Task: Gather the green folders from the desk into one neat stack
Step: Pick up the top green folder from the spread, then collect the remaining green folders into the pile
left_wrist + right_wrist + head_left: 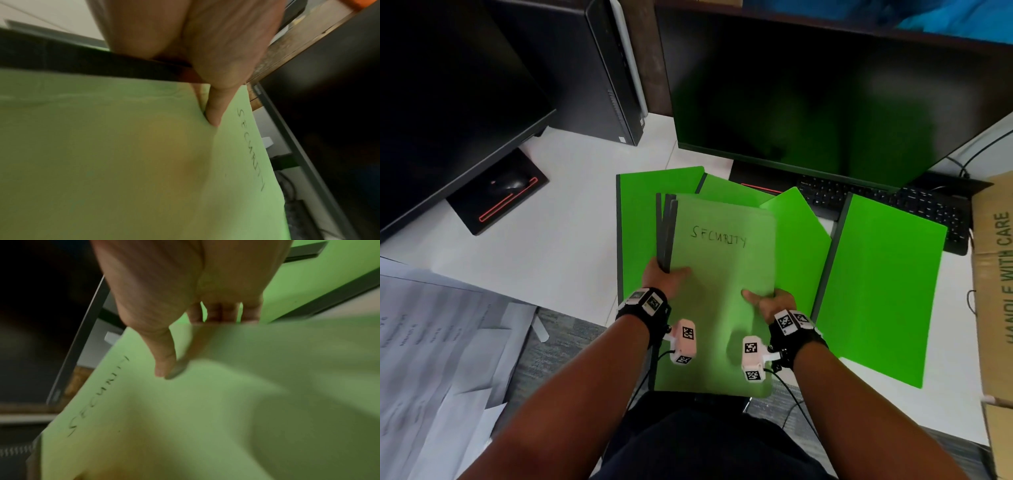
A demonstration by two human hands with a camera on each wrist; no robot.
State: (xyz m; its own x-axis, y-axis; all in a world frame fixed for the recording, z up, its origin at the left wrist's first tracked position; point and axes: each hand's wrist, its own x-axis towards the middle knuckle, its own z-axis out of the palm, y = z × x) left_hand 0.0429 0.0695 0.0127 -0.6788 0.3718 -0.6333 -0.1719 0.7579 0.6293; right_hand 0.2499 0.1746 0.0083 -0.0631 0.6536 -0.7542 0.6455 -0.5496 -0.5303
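I hold a bundle of green folders [719, 274] above the desk; the top one bears the handwritten word SECURITY [249, 149] [96, 395]. My left hand [666, 275] grips the bundle's dark spine edge [82, 65], thumb on the cover. My right hand [765, 301] grips the opposite edge, thumb on top and fingers underneath. More green folders lie on the desk beneath: one at the left [637, 219], one behind [732, 192], one tilted [801, 233] and one at the right [880, 287].
A black monitor [825, 96] stands just behind the folders, with a keyboard [893, 202] under it. Another monitor [448, 102] and a computer tower [602, 68] are at the left. Loose papers [441, 342] lie lower left. A cardboard box [996, 291] stands at the right.
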